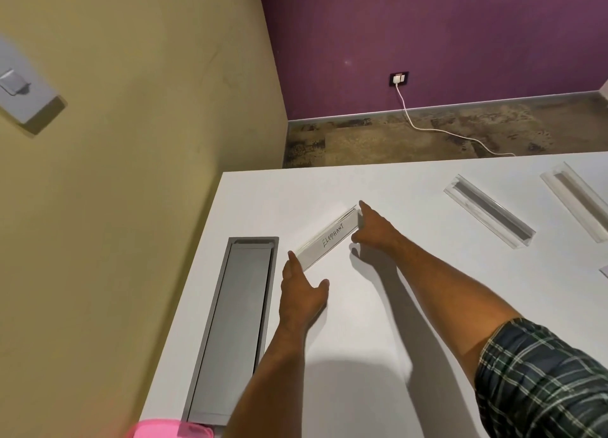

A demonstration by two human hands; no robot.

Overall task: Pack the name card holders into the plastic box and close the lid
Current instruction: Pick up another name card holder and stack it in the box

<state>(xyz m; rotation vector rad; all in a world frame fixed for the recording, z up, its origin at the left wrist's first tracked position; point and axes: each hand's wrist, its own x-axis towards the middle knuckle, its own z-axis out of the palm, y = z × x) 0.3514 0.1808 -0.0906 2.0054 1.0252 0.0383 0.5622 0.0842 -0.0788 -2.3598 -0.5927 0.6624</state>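
1. Mid-frame on the white table [362, 339], a clear card holder [329, 238] labelled "ELEPHANT" lies slanted.
2. The left hand [301, 293] touches its lower-left end with straight fingers.
3. The right hand [373, 227] clasps its upper-right end.

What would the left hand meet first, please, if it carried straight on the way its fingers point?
The left hand points up-table, its fingertips already at the near end of the ELEPHANT card holder. That holder comes first; the right hand is at its far end. Depth is hard to judge.

Bare table [378, 322] between the grey cable tray [235, 322] and clear holders [488, 212].
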